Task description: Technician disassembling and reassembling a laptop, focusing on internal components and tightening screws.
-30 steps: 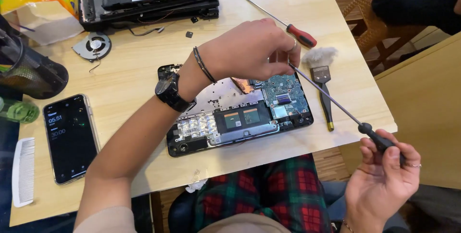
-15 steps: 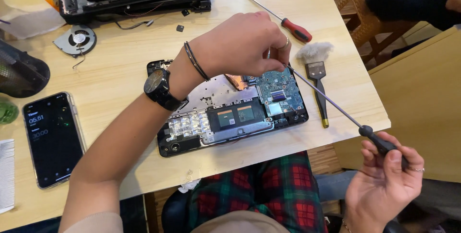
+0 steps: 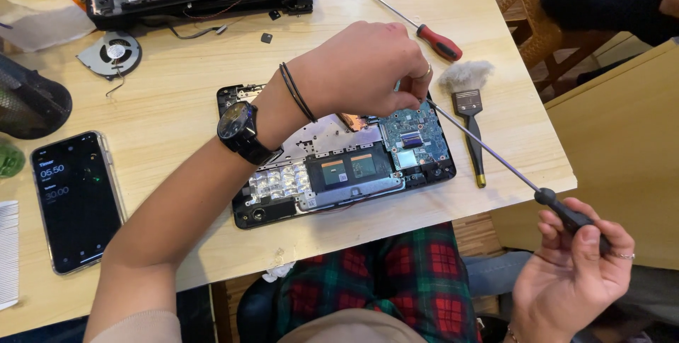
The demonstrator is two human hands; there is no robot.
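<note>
We see a pale, smooth matt wood table (image 3: pixel 177 95) under an opened laptop base (image 3: pixel 339 155) of black plastic, with dull silver metal plating and a blue-green circuit board (image 3: pixel 417 138) near frame centre. Our right hand (image 3: pixel 573 279), lower right, grips the black matt handle of a long screwdriver (image 3: pixel 495 163) with a thin shiny metal shaft. At left lies a glossy glass-faced phone (image 3: pixel 74 198); upper right, a brush (image 3: pixel 470 117) with soft grey bristles.

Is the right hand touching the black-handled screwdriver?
Touching. The head view shows the right hand with fingers wrapped around the handle of the black-handled screwdriver.
</note>
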